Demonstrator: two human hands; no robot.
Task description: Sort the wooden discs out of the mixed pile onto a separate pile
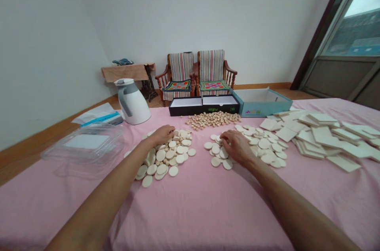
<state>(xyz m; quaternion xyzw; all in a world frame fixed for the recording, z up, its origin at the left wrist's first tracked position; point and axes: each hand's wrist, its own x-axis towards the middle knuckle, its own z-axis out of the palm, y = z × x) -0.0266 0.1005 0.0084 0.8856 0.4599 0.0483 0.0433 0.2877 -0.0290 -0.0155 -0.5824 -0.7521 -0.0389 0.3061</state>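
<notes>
On the left, a heap of pale round wooden discs point(162, 156) lies loose on the pink cloth. My left hand point(162, 135) rests over its far side, fingers bent and close together; whatever they hold is hidden. My right hand point(236, 146) is at the near left part of a second disc heap point(264, 144). Its fingers curl down with the tips together among a few discs point(215, 149), and I cannot make out what is between them. Behind the heaps is a pile of small wooden pieces point(212, 119).
Square wooden tiles point(323, 134) are heaped at the right. A black two-part box point(204, 105) and a blue box point(265, 104) stand at the back. On the left are a white jug point(135, 104), a clear plastic container point(86, 146) and a blue-white packet point(102, 118).
</notes>
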